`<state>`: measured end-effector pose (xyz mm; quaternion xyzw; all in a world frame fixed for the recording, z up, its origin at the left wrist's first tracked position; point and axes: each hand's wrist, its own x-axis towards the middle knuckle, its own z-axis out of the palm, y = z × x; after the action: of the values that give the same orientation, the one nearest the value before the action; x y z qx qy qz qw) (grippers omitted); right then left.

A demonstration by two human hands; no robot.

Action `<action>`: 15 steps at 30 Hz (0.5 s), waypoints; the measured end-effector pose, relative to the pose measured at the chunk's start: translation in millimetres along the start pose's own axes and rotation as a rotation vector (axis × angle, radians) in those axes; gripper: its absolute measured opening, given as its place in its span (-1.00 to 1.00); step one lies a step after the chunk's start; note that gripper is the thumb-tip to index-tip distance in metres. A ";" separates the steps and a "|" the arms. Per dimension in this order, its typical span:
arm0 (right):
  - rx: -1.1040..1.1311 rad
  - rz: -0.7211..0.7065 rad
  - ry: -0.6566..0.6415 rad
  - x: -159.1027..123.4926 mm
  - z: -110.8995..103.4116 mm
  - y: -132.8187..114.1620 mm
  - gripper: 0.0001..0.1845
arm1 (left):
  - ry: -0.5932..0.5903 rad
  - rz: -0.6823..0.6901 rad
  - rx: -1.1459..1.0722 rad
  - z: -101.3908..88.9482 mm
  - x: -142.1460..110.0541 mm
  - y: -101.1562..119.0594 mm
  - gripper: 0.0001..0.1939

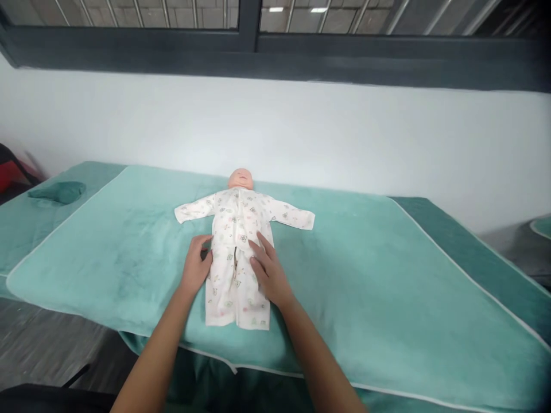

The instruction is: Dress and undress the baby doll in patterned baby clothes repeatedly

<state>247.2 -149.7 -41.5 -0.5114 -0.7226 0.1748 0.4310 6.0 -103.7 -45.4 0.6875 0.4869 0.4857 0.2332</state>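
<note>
A baby doll (241,178) lies on its back on the bed, its head towards the wall. It wears a white printed baby top (230,215) with the sleeves spread out sideways, and matching baby trousers (224,298) with the legs towards me. My left hand (198,264) is at the doll's waist on the left, thumb and fingers apart, fingertips at the edge of the clothes. Across from it, my right hand (269,271) rests with fingers spread on the lower right of the top and the trousers. Neither hand visibly grips the cloth.
The bed has a green cover (365,287) with white piping. A green face-hole cushion (58,193) lies at its left end. Behind stand a white wall (301,132) and a dark window frame (172,54). Something red and black (11,172) is at the far left.
</note>
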 end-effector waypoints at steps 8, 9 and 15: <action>-0.128 0.106 0.154 14.9 -0.3 10.4 -0.54 | 0.029 -0.091 0.198 -0.9 -1.2 10.4 -0.83; -0.154 0.152 0.142 20.9 -1.7 12.5 -0.61 | 0.043 -0.104 0.194 -2.1 -1.4 11.7 -0.85; -0.250 0.275 0.018 30.3 -8.2 21.8 -0.88 | 0.150 -0.169 0.037 -10.8 -3.6 13.1 -0.93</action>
<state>263.4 -115.2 -38.5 -0.6564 -0.6580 0.1364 0.3428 1.9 -114.0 -32.0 0.6098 0.5682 0.5052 0.2235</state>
